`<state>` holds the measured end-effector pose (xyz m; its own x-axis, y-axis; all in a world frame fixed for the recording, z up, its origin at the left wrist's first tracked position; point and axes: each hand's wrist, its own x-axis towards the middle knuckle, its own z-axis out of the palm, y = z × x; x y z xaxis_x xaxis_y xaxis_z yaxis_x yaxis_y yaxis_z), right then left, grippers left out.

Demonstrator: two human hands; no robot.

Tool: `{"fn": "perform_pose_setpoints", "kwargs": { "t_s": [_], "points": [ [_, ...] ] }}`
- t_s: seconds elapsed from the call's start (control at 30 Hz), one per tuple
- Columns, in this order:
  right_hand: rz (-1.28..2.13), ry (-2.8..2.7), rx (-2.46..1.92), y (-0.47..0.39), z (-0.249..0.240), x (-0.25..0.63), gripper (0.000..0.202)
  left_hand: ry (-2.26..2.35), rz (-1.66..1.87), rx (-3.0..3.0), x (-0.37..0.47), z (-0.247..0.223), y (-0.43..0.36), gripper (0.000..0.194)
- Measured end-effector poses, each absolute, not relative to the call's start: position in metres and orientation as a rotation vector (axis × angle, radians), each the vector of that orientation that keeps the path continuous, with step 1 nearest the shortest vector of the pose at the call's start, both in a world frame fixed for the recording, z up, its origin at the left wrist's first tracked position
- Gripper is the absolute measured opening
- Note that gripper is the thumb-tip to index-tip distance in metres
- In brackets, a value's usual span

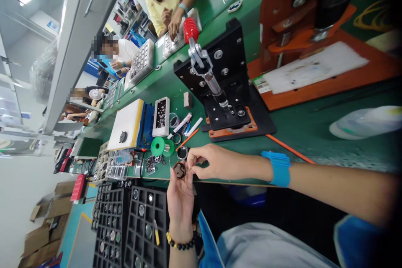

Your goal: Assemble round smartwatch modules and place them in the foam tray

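My left hand point(180, 197), with a beaded bracelet at its wrist, holds a small round brown part point(179, 170) between thumb and fingers, close to the table's front edge. Just to its right, my right hand point(205, 162) has its thumb and index finger pinched together beside the part; whatever is between them is too small to name. A blue band point(278, 168) circles my right wrist. Behind the hands lie a dark ring point(182, 153) and a green spool of solder wire point(158, 146).
A black press point(226, 83) with a red handle stands behind my right hand. Further right are an orange machine base point(345, 63) and a plastic bottle point(364, 123). Black compartment trays point(146, 226) lie at lower left. A person in yellow point(176, 0) works across the bench.
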<state>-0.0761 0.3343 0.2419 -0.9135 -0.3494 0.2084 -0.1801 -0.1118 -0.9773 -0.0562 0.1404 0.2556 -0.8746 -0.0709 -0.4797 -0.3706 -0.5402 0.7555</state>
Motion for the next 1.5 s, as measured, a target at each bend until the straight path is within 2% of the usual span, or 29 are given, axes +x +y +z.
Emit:
{"fn": "perform_pose_setpoints", "kwargs": {
  "t_s": [0.47, 0.73, 0.87, 1.07, 1.37, 1.5],
  "points": [
    [-2.08, 1.934, -0.653, 0.332, 0.253, -0.068, 0.006, 1.35, 2.659, -0.758, -0.063, 0.264, 0.124, 0.037],
    [-2.044, 1.859, -0.678, 0.342, 0.272, -0.059, 0.003, 1.38, 2.92, -0.781, -0.068, 0.264, 0.076, 0.038],
    [-2.037, 2.045, -0.645, 0.338, 0.272, -0.061, 0.007, 1.185, 2.71, -0.701, -0.051, 0.258, 0.067, 0.043],
    [-2.002, 2.38, -0.637, 0.326, 0.251, -0.068, 0.019, 0.912, 2.342, -0.377, -0.04, 0.24, 0.11, 0.056],
    [-2.06, 2.515, -0.737, 0.335, 0.249, -0.071, 0.017, 0.913, 2.206, -0.219, -0.048, 0.242, 0.147, 0.061],
    [-2.056, 2.479, -0.611, 0.337, 0.255, -0.073, 0.018, 1.012, 2.223, -0.217, -0.053, 0.244, 0.149, 0.061]
  ]
}}
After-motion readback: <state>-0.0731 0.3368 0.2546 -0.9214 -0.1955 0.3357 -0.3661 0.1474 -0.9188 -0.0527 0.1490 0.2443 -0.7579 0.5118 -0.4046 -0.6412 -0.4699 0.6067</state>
